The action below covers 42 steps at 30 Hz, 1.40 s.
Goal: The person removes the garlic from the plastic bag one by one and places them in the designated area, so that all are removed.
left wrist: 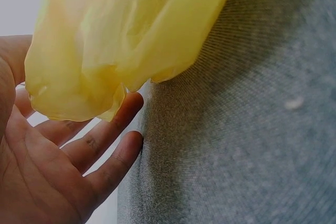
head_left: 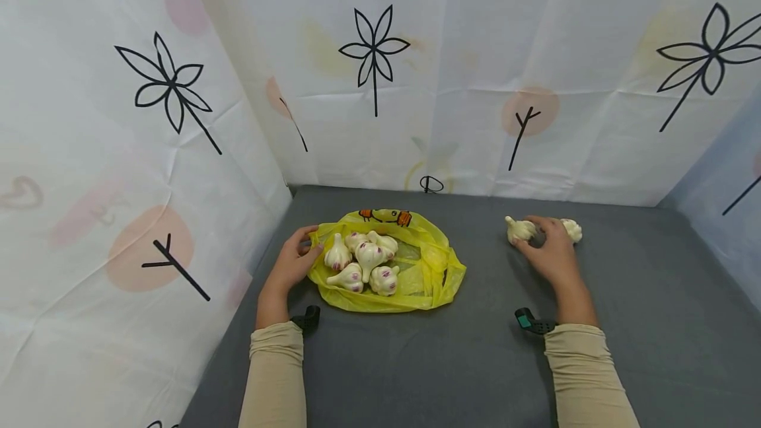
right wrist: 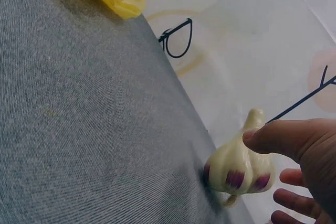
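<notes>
A yellow plastic bag (head_left: 452, 276) lies spread with its mouth up, and several white garlic bulbs (head_left: 369, 255) with purple marks sit in its left part. My left hand (head_left: 292, 261) holds the bag's left rim, thumb over the edge. In the left wrist view, its lower fingers (left wrist: 113, 169) are stretched out beneath the hanging yellow plastic. On the right, the thumb and index finger of my right hand (head_left: 553, 253) pinch a garlic bulb (head_left: 518, 229); its other fingers are spread. Another garlic bulb (head_left: 573, 230) rests just behind that hand, partly covered by it.
A grey cloth covers the table (head_left: 416, 362). White patterned sheets (head_left: 464, 71) rise along its back and sides. A dark band with a small camera (head_left: 535, 322) sits on the right wrist, and a similar one (head_left: 308, 320) on the left.
</notes>
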Available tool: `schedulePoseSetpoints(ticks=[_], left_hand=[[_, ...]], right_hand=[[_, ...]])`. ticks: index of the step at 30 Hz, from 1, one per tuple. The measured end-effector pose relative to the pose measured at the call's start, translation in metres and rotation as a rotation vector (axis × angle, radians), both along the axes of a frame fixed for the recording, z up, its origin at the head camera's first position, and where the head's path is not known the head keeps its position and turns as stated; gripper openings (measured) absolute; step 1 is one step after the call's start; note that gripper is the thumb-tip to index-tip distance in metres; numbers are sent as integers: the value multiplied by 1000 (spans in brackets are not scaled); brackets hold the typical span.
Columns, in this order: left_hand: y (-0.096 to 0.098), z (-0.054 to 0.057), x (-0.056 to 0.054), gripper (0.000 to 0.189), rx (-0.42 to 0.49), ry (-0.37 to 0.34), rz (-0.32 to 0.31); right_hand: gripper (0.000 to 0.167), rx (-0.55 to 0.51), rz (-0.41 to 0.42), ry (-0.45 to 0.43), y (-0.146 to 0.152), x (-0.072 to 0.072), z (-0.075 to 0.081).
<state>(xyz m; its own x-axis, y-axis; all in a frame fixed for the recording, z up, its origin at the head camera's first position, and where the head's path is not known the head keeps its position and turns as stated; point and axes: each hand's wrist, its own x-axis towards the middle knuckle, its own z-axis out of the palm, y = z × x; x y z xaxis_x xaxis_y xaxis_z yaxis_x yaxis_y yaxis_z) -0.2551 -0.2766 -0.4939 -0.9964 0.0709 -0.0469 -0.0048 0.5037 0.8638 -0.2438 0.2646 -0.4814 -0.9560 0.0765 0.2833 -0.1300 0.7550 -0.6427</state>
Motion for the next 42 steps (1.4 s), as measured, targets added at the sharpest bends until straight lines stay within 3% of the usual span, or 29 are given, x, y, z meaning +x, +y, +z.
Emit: schedulePoseSetpoints(ticks=[8, 16, 27, 42], left_hand=[[1, 1, 0, 56, -7, 4, -5], [2, 3, -1, 57, -20, 11, -6], [2, 5, 0, 56, -14, 5, -7], [3, 5, 5, 57, 11, 6, 0]], right_hand=[[60, -11, 30, 55, -11, 3, 16], [57, -89, 121, 65, -33, 8, 30], [55, -146, 317, 31, -80, 6, 28], [52, -145, 547, -32, -149, 13, 22]])
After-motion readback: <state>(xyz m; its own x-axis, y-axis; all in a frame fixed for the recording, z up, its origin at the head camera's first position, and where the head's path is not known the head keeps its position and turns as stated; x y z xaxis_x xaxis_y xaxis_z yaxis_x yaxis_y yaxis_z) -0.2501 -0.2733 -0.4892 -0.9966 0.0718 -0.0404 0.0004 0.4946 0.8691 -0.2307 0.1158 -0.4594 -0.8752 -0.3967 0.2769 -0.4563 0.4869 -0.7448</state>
